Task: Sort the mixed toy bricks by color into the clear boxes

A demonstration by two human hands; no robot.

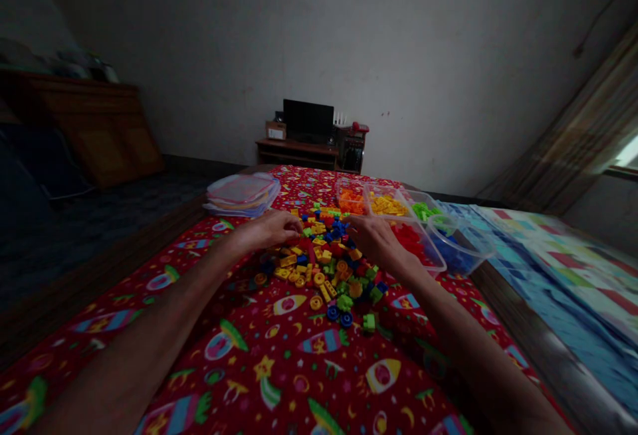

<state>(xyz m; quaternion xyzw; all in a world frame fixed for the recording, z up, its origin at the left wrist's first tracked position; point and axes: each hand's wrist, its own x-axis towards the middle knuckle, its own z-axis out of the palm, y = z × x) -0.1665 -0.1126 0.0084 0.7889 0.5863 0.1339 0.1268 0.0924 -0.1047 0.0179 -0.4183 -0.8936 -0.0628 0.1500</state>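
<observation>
Basically, my left hand (269, 229) and right hand (375, 239) are half-curled over the pile of plastic bricks (319, 263) mid-way along the red bedspread (299, 348), can't tell if either's gripping anything; clear tubs (389, 206) along the far edge keep colours separate.

place: home bedroom | signs: rocket-print bedsheet (319, 355), curtain (578, 129), monitor (308, 121) on low wooden desk (296, 153)

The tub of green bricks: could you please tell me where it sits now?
In the head view, the clear tub of green bricks sits beyond the right hand, beside the yellow-brick tub and the blue-brick tub.
</observation>
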